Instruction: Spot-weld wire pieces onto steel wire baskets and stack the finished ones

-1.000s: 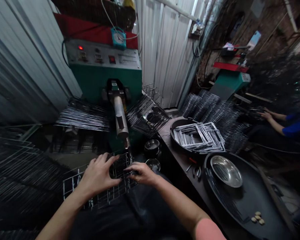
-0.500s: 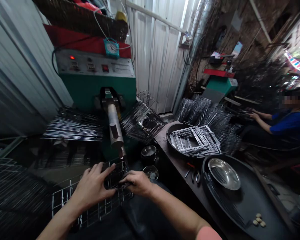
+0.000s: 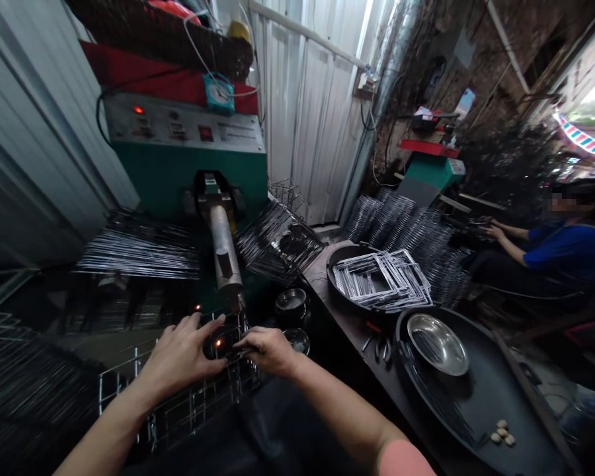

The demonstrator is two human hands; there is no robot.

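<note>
In the head view, a wire basket (image 3: 192,400) lies low in front of the spot welder (image 3: 158,172), over the person's lap, its far part under the welder's electrode arm (image 3: 219,228). The lap probably bears its weight, leaving the fingers free to steady it. An orange glow shows between the hands, just below the arm's tip.

The left hand (image 3: 181,350) is spread wide, thumb and forefinger apart around the glow, likely to brace the wirework while keeping skin off the hot spot; how firmly it grips, I cannot tell. The right hand (image 3: 272,350) is narrowed to a pinch on a thin dark piece (image 3: 244,350), presumably for fine placing; whether that belongs to the basket is unclear.

Right of the welder, the table (image 3: 350,337) carries a round pan (image 3: 330,281) of square wire frames (image 3: 391,281), heaped flat, seemingly within reach of the right hand. Farther right of the welder and nearer the person, a steel bowl (image 3: 439,344) sits in a large black tray (image 3: 510,370), which would keep small parts together. Pliers (image 3: 387,350) lie beside that tray. Stacked wire panels (image 3: 139,258) lie just left of the welder.
</note>
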